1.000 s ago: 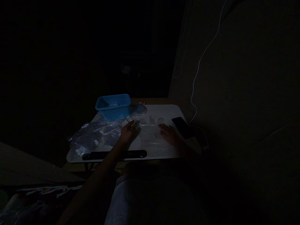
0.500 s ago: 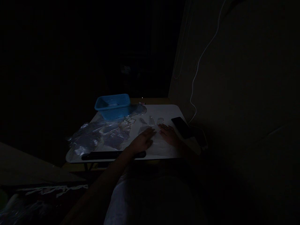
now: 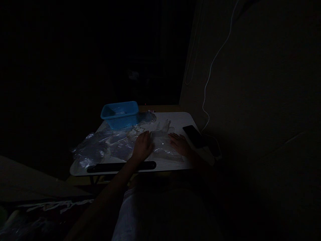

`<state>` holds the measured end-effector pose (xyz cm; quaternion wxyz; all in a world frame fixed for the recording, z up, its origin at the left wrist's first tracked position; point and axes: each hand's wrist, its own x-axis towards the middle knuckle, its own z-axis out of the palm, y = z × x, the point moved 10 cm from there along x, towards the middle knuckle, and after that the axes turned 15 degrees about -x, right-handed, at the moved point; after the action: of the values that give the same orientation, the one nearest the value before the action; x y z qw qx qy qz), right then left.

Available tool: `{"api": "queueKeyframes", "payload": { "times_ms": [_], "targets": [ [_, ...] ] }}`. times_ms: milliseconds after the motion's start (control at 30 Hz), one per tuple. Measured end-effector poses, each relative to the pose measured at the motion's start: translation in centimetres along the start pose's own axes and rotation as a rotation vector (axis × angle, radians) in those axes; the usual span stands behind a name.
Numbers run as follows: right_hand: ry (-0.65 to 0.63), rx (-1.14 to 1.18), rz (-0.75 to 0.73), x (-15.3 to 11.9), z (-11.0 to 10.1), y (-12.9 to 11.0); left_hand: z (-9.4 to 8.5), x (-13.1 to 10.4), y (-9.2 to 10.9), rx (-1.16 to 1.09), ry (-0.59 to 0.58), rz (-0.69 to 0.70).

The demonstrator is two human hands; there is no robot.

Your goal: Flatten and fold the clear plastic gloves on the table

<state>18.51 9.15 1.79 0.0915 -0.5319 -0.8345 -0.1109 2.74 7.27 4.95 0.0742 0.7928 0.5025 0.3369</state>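
A clear thin plastic glove (image 3: 162, 142) lies on the white table (image 3: 179, 117), its finger-like ends pointing to the far edge. My left hand (image 3: 143, 146) is at the glove's left side, palm down and open, slightly smeared by motion. On the other side, my right hand (image 3: 180, 144) rests flat on the glove's right part, fingers stretched out. Crumpled clear plastic (image 3: 92, 149) spreads over the table left of my left hand. The picture is very dark, so fine contact at the fingertips is hard to make out.
A blue plastic basket (image 3: 121, 120) stands at the back left. A black phone (image 3: 193, 134) lies near the right edge, beside a white cable (image 3: 206, 83) hanging along the wall. A long black bar (image 3: 107, 167) runs along the front edge.
My left hand has moved left, off the middle of the glove, showing more of its crinkled surface. The glove's finger ends have shifted closer together. My right hand has stayed nearly still.
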Motion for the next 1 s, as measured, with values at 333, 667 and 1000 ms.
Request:
{"api": "queueKeyframes", "payload": {
  "times_ms": [333, 667, 1000],
  "targets": [
    [-0.014, -0.011, -0.01, 0.0, -0.5, -0.3, 0.8, -0.3, 0.1, 0.08, -0.052, -0.001],
    [-0.029, -0.005, -0.011, -0.2, -0.6, -0.5, 0.3, -0.5, 0.0, 0.212, -0.077, -0.073],
    [-0.012, -0.005, -0.008, -0.3, -0.8, -0.5, 0.6, -0.5, 0.2, 0.227, -0.099, -0.057]
  ]
}}
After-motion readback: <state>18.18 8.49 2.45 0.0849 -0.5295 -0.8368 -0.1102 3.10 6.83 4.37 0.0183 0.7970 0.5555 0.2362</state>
